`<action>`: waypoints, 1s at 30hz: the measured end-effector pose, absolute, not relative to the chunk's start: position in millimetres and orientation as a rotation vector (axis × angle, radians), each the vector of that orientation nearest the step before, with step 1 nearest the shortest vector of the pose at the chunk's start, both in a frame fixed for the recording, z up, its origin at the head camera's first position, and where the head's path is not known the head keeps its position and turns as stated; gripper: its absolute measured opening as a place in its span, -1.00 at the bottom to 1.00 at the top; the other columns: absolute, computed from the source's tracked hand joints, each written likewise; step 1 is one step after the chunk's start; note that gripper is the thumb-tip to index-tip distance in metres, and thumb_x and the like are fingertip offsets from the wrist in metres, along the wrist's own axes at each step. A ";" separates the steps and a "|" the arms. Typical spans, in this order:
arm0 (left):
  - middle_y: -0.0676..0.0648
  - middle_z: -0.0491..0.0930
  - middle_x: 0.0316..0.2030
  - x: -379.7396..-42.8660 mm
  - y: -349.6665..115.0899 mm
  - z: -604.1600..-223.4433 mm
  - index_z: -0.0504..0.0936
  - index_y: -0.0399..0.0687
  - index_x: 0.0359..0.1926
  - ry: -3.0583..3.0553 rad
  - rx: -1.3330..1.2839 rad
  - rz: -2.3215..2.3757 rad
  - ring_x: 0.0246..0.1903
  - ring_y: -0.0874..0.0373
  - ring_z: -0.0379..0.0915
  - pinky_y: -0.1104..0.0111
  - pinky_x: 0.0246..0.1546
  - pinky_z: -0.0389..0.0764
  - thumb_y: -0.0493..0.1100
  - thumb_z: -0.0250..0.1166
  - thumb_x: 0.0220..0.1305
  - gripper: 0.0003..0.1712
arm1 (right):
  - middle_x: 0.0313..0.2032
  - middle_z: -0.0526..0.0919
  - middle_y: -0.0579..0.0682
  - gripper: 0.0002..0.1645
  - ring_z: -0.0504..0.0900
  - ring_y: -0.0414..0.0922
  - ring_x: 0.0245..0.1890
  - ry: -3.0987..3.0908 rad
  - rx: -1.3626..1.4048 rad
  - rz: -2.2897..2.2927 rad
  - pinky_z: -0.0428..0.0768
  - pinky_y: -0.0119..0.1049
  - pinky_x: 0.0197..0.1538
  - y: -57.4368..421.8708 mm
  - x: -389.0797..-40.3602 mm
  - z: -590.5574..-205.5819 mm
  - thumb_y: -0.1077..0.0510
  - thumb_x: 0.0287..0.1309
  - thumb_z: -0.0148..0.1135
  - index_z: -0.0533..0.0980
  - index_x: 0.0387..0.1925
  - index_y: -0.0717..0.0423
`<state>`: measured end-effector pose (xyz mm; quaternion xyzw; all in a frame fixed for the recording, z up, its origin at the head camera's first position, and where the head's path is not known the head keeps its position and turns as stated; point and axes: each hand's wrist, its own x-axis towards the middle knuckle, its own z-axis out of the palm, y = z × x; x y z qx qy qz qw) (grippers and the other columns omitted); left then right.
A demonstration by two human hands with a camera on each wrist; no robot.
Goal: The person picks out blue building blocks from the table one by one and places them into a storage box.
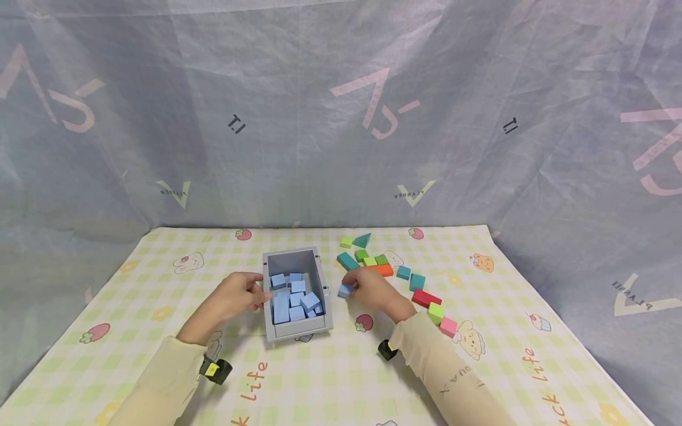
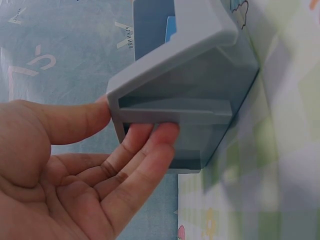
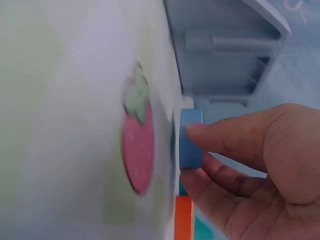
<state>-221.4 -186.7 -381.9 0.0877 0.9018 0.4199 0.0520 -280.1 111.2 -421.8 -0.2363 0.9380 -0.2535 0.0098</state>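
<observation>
A grey plastic box (image 1: 297, 329) stands on the table, with several light blue blocks (image 1: 281, 307) lying loose inside. My left hand (image 1: 238, 296) grips its left side. In the left wrist view, the thumb of my left hand (image 2: 75, 165) lies at the box's rim (image 2: 170, 65), and the fingertips hook under a ledge on the side wall. Just right of the box, my right hand (image 1: 373, 289) pinches a blue block (image 1: 345, 290) between thumb and fingers. The right wrist view shows this blue block (image 3: 190, 145) held on edge, very close to the tablecloth.
Beyond and right of my right hand lie an orange block (image 1: 381, 270), a teal block (image 1: 348, 261), green blocks (image 1: 362, 255), a teal triangle (image 1: 362, 239), a red block (image 1: 426, 297) and a pink block (image 1: 448, 326). A checked cloth (image 1: 202, 307) covers the table; a grey curtain (image 1: 298, 148) hangs behind.
</observation>
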 end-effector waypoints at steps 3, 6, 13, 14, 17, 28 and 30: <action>-0.15 0.64 -0.45 -221.0 -186.2 -381.6 0.27 -0.60 0.23 2.748 0.262 1.268 -0.49 0.05 0.53 0.21 -0.33 0.59 -0.29 0.29 0.21 -0.33 | -0.19 0.66 0.05 -0.68 0.52 -0.13 -0.29 2.967 -0.704 -0.845 0.62 -0.14 -0.13 117.7 -282.7 -417.5 0.38 0.00 0.26 0.65 -0.13 0.20; -0.14 0.63 -0.45 -220.7 -186.2 -381.3 0.27 -0.60 0.23 2.746 0.265 1.269 -0.47 0.02 0.54 0.20 -0.33 0.60 -0.28 0.29 0.21 -0.33 | -0.21 0.67 0.07 -0.67 0.52 -0.15 -0.33 3.005 -0.714 -0.890 0.61 -0.17 -0.21 121.5 -284.6 -412.2 0.37 -0.01 0.24 0.65 -0.13 0.22; -0.13 0.63 -0.47 -220.4 -186.1 -380.6 0.27 -0.62 0.22 2.745 0.276 1.277 -0.51 0.08 0.53 0.20 -0.34 0.60 -0.28 0.29 0.21 -0.33 | -0.29 0.65 0.05 -0.69 0.51 -0.14 -0.39 3.062 -0.769 -1.004 0.59 -0.21 -0.29 117.8 -279.5 -398.7 0.30 -0.01 0.33 0.66 -0.14 0.24; -0.13 0.63 -0.48 -220.4 -186.2 -380.7 0.26 -0.62 0.22 2.744 0.282 1.278 -0.51 0.08 0.52 0.20 -0.34 0.59 -0.29 0.28 0.21 -0.33 | -0.28 0.64 0.06 -0.68 0.52 -0.13 -0.38 3.059 -0.780 -1.030 0.61 -0.20 -0.28 115.8 -277.1 -396.2 0.30 -0.02 0.34 0.66 -0.14 0.24; -0.13 0.63 -0.48 -220.4 -186.4 -380.5 0.26 -0.62 0.23 2.742 0.288 1.283 -0.52 0.09 0.51 0.21 -0.35 0.58 -0.29 0.28 0.21 -0.33 | -0.30 0.62 0.03 -0.66 0.52 -0.12 -0.37 3.059 -0.815 -1.071 0.60 -0.22 -0.28 108.2 -269.1 -389.0 0.27 -0.02 0.35 0.65 -0.13 0.23; -0.16 0.63 -0.47 -220.3 -186.1 -380.5 0.26 -0.62 0.23 2.725 0.288 1.297 -0.48 0.01 0.55 0.18 -0.32 0.61 -0.28 0.28 0.21 -0.32 | -0.19 0.59 -0.03 -0.63 0.58 -0.13 -0.22 2.973 -0.990 -1.026 0.65 -0.21 -0.12 81.5 -241.4 -376.6 0.19 0.05 0.33 0.62 -0.04 0.14; -0.15 0.63 -0.48 -220.1 -186.2 -380.3 0.27 -0.61 0.23 2.731 0.286 1.290 -0.49 0.02 0.54 0.19 -0.33 0.61 -0.28 0.28 0.21 -0.33 | -0.19 0.60 -0.03 -0.64 0.59 -0.12 -0.22 2.970 -1.015 -1.044 0.65 -0.20 -0.13 79.2 -238.9 -376.1 0.20 0.04 0.34 0.62 -0.06 0.14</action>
